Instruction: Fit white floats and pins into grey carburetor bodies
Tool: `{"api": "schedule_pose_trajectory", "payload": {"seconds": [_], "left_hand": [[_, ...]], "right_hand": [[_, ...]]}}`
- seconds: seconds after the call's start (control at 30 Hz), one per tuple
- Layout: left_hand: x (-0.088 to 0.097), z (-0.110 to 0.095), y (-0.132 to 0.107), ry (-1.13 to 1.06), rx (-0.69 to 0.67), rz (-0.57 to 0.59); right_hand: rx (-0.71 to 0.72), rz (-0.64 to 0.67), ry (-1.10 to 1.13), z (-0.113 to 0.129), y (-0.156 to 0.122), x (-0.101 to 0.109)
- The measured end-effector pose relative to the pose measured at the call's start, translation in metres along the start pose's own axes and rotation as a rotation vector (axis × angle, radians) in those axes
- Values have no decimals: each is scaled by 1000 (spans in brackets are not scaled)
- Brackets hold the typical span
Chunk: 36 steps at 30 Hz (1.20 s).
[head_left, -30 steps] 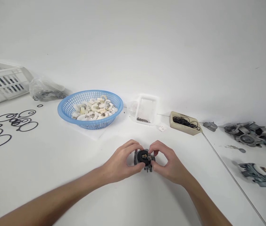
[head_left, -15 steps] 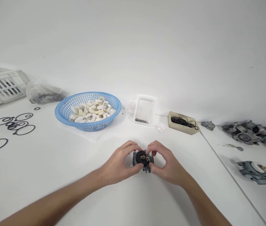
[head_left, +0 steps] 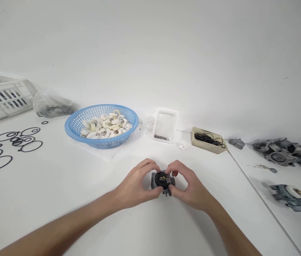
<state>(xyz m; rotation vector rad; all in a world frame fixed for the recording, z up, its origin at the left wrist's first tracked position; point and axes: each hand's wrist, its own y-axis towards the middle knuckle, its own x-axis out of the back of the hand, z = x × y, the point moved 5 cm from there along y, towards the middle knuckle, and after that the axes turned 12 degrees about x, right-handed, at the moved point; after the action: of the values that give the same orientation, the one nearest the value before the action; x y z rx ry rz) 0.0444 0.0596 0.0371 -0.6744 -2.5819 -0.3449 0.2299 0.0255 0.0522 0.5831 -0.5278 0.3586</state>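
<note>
A small grey metal carburetor body (head_left: 163, 181) with a round black top rests on the white table (head_left: 59, 199) in front of me. My left hand (head_left: 136, 185) is closed round its left side, thumb and fingers gripping it. My right hand (head_left: 190, 186) grips its right side, with fingertips pinched at the black top where small brass-coloured parts show. Whether the right fingers hold a separate small part is hidden.
A blue basket (head_left: 101, 124) of white curved parts stands behind. Nearby are a clear tray (head_left: 164, 126) with pins, a beige tray (head_left: 209, 140) of black rings, black O-rings (head_left: 11, 142) at left, a white crate (head_left: 3, 94), a plastic bag (head_left: 50, 105), and grey castings (head_left: 286, 154) at right.
Both hands stay on the carburetor body with only slight finger shifts. The view has swayed a little.
</note>
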Motion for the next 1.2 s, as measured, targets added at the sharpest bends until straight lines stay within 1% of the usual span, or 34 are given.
{"api": "schedule_pose_trajectory", "payload": {"seconds": [0.23, 0.67, 1.03, 1.2], "left_hand": [[1, 3, 0, 7, -11, -35], [2, 3, 0, -15, -14, -31], [3, 3, 0, -4, 13, -32], [1, 2, 0, -12, -16, -18]], "right_hand": [[4, 5, 1, -2, 0, -2], [-2, -4, -11, -5, -1, -5], [37, -49, -15, -3, 1, -5], [25, -64, -12, -2, 0, -2]]}}
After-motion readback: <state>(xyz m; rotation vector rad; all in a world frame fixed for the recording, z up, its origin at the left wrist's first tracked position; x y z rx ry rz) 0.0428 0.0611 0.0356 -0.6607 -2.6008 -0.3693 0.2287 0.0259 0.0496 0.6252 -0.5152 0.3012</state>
